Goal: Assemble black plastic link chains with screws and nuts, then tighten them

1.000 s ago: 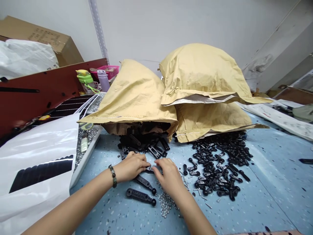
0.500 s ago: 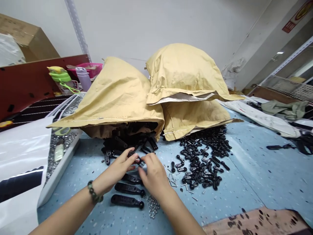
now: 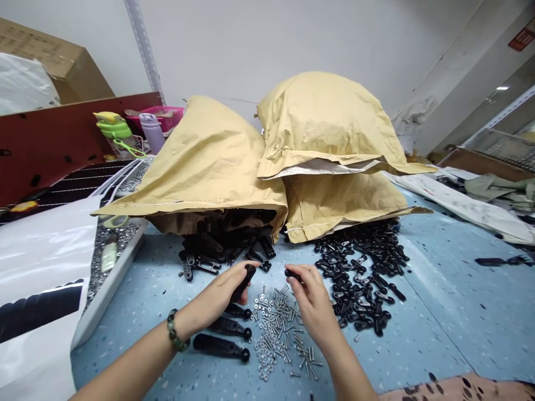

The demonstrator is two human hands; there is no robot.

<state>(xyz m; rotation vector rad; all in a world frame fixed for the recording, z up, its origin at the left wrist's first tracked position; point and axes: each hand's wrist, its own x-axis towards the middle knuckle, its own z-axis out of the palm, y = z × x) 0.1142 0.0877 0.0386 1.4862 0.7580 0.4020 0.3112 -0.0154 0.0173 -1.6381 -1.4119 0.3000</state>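
Messy work spot: white wall, a red sign [image 3: 521, 40] up top right too small to read, and a cardboard box [image 3: 50, 61] top left with faint print I can't make out. Two big tan paper sacks [image 3: 200, 167] slump on a speckled blue table [image 3: 434, 323], with black plastic parts poking out from under them and a big heap of black parts [image 3: 359, 284] off to the right.

The left hand [image 3: 217, 295], green beaded bracelet [image 3: 174, 331] on the wrist, has its fingers pressed together and holds a black plastic arm [image 3: 243, 284] up against the thumb. The right hand [image 3: 311, 298] pinches a small black piece [image 3: 292, 274] between thumb and forefinger, other fingers loosely curled. Both hover just above a scatter of silver screws and nuts [image 3: 278, 334], between them. Black arms [image 3: 220, 347] lie just below the left hand, beside a white tray [image 3: 121, 262] of small metal bits.
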